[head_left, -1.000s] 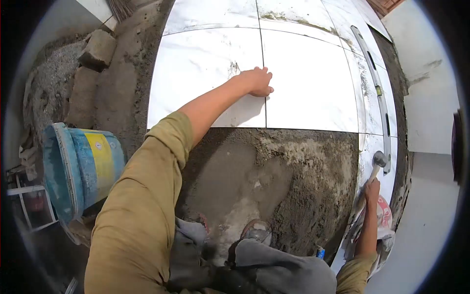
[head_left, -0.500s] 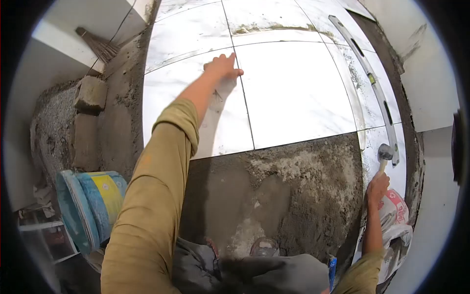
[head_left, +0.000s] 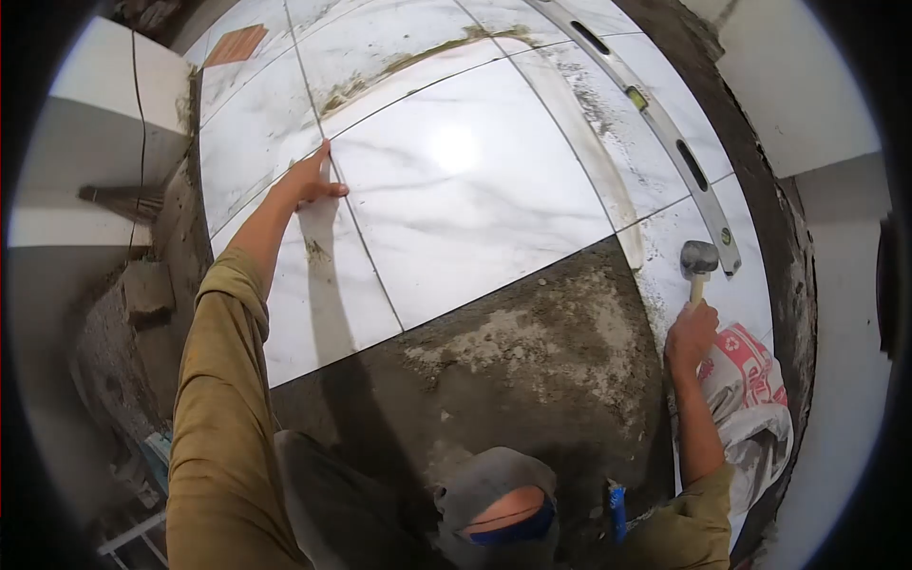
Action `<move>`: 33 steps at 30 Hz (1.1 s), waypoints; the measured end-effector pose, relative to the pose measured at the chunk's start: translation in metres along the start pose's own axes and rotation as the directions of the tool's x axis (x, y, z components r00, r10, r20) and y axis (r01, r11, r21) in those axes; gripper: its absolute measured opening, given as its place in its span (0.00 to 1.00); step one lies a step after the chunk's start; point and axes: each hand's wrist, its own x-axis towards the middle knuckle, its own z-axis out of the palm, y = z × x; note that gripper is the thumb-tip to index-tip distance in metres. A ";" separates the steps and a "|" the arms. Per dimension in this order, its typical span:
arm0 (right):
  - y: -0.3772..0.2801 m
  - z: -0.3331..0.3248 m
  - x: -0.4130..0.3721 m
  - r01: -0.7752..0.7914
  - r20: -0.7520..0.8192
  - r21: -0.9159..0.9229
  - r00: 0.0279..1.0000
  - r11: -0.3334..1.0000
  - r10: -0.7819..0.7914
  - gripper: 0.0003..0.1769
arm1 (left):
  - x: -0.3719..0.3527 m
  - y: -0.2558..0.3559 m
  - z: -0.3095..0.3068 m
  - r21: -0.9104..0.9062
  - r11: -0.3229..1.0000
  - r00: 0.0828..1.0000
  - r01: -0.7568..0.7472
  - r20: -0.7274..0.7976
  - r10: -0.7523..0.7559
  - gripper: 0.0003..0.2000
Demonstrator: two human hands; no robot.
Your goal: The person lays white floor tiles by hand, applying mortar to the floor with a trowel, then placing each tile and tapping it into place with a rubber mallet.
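My left hand (head_left: 312, 179) rests at the corner where the floor tiles meet, its index finger stretched along the joint and its thumb apart. Beside it lies a large white marbled tile (head_left: 465, 204) with grey veins. In my right hand (head_left: 693, 337) is the pale handle of a rubber mallet (head_left: 699, 256), its dark grey head upward above the tiles on the right. A long spirit level (head_left: 655, 119) lies on those tiles, just beyond the mallet head.
Bare mortar bed (head_left: 513, 361) spreads between the tile edge and my knees. A white and red bag (head_left: 746, 399) sits by my right forearm. A blue-handled tool (head_left: 617, 513) stands near my knee. At left are a concrete block (head_left: 148, 293), a brush (head_left: 128, 201) and a reddish tile piece (head_left: 237, 44).
The head view has turned and shifted, bringing my torn-kneed trousers into sight and taking the bucket mostly out. My left finger stays at the tile corner; my right hand keeps the mallet.
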 end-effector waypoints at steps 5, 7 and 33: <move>0.007 0.010 0.000 0.007 -0.034 -0.002 0.999 1.000 -0.007 0.11 | 0.061 -0.054 0.021 0.148 0.947 0.914 -0.283 -0.257 0.314 0.54; 0.002 0.000 -0.001 -0.012 -0.017 -0.044 1.000 0.999 0.011 0.13 | 0.050 -0.034 0.029 0.311 0.922 0.911 -0.232 -0.262 0.317 0.45; 0.001 -0.038 0.055 0.147 0.335 -0.146 0.938 0.978 -0.091 0.23 | -0.396 -0.347 0.010 0.113 0.945 0.668 0.308 -0.733 -0.130 0.25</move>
